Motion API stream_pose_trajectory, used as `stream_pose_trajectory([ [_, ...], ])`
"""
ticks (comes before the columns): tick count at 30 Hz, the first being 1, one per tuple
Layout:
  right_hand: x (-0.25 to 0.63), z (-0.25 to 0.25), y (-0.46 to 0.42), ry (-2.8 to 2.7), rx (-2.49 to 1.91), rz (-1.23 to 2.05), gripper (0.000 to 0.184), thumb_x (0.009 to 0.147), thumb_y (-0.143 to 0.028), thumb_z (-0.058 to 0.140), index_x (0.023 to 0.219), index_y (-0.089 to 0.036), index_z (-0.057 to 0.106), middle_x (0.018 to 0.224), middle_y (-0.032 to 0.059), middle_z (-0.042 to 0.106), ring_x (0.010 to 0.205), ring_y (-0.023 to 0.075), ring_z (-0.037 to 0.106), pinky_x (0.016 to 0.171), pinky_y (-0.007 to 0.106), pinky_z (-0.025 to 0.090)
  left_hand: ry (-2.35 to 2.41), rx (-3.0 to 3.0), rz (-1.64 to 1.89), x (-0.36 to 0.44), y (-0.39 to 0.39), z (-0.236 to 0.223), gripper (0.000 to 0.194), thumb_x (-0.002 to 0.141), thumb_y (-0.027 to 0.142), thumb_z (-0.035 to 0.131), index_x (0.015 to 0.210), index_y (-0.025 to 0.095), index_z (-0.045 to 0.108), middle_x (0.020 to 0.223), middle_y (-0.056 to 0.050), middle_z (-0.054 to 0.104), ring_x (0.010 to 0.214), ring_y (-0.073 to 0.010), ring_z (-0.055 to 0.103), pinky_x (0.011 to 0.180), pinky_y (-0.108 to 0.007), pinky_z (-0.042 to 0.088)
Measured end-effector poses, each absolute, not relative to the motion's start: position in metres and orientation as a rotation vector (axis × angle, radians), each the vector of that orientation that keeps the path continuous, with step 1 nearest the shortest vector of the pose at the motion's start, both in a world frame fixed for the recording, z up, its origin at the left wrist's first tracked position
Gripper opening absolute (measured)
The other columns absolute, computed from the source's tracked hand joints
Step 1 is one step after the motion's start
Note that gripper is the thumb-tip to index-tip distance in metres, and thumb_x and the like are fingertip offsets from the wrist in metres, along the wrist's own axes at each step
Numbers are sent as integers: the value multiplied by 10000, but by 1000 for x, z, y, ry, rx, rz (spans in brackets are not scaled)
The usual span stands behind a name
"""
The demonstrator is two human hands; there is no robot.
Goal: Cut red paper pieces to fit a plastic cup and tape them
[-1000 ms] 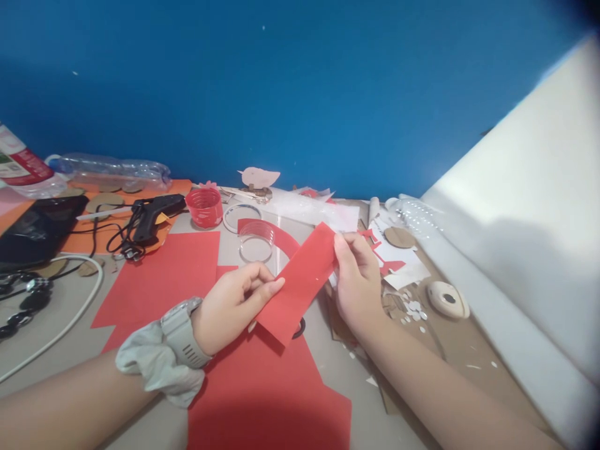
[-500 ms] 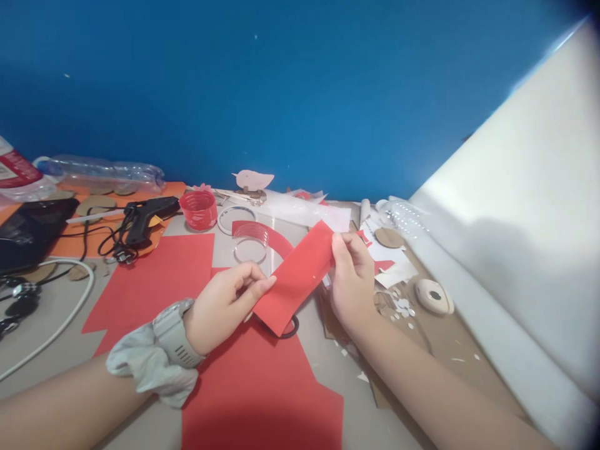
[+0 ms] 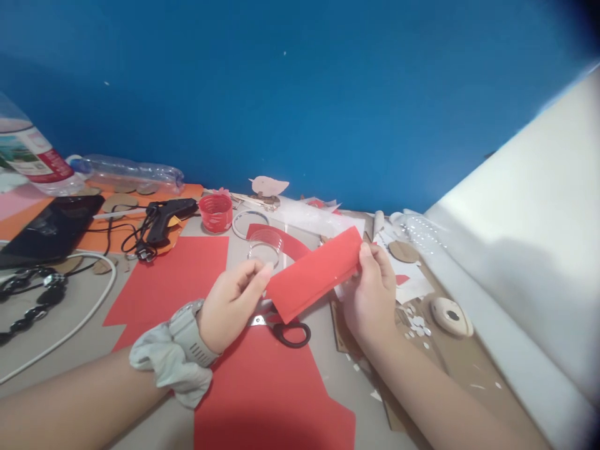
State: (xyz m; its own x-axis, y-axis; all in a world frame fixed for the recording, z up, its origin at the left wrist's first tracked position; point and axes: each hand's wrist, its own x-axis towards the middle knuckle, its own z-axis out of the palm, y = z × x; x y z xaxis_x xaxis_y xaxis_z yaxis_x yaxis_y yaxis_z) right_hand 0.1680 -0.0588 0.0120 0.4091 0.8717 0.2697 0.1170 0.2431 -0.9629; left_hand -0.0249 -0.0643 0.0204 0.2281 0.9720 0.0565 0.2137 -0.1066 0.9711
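A folded strip of red paper [image 3: 316, 272] is held up slantwise in front of me, with a second layer showing along its lower edge. My right hand [image 3: 372, 284] pinches its right end, thumb on the near side. At the left end, my left hand [image 3: 237, 297] is closed with thumb and fingers together against the edge; the exact contact is partly hidden. Under the strip lie scissors [image 3: 291, 334] with dark handles, on red sheets [image 3: 272, 387]. Just behind my left hand stands a clear plastic ring [image 3: 265, 240], near a curved red strip [image 3: 281, 235].
A black glue gun [image 3: 166, 219], a phone [image 3: 54, 225] and a white cable [image 3: 100, 300] lie left. At the back stand a red-wrapped cup [image 3: 215, 212] and a large bottle [image 3: 35, 153]. Cardboard [image 3: 445, 369], paper scraps and a white oval device [image 3: 450, 315] lie right.
The red strip has shifted right and turned flatter, and its lower layer now shows. More of the scissors is uncovered. The whole view has swung slightly left.
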Motion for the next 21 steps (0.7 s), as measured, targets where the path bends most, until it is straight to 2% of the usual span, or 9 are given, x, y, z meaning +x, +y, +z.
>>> stream_pose_trajectory([
  [3, 165, 13, -59, -899, -1218, 779, 235, 879, -429, 427, 745, -236, 440, 691, -33, 468, 594, 125, 474, 550, 240, 403, 1182, 1440, 1109, -26, -63, 20, 326, 912, 376, 392, 640, 195, 388, 475, 81, 316, 419, -62, 293, 420, -182, 289],
  [7, 162, 16, -64, -1125, -1252, 763, 245, 889, -395, 441, 716, -223, 471, 671, -37, 466, 591, 115, 452, 555, 236, 384, 1168, 1362, 1227, -27, -63, 20, 302, 925, 385, 346, 708, 201, 448, 557, 59, 406, 467, -67, 385, 432, -175, 335],
  [10, 158, 18, -72, -1442, -1235, 727, 244, 900, -334, 446, 690, -213, 485, 632, -41, 462, 579, 106, 440, 551, 228, 368, 1081, 1391, 1120, -27, -65, 20, 256, 892, 408, 421, 787, 202, 533, 651, 37, 503, 546, -79, 481, 464, -172, 387],
  [12, 155, 19, -77, -1623, -1209, 749, 238, 904, -302, 441, 688, -210, 479, 627, -42, 471, 577, 103, 443, 546, 226, 363, 1050, 1515, 1017, -26, -65, 21, 217, 854, 392, 504, 806, 192, 573, 714, 22, 569, 628, -95, 529, 563, -184, 436],
  [15, 153, 21, -82, -1828, -1193, 772, 221, 914, -281, 412, 713, -210, 470, 645, -41, 484, 576, 100, 450, 539, 227, 358, 1071, 1702, 923, -26, -64, 22, 213, 852, 366, 517, 794, 176, 595, 754, 11, 610, 701, -112, 545, 676, -204, 440],
  [21, 152, 23, -80, -1906, -1236, 845, 178, 909, -315, 426, 797, -221, 528, 736, -23, 566, 672, 125, 538, 614, 249, 397, 1042, 1843, 773, -24, -63, 22, 284, 875, 355, 465, 671, 168, 528, 640, 36, 535, 620, -100, 489, 605, -199, 399],
])
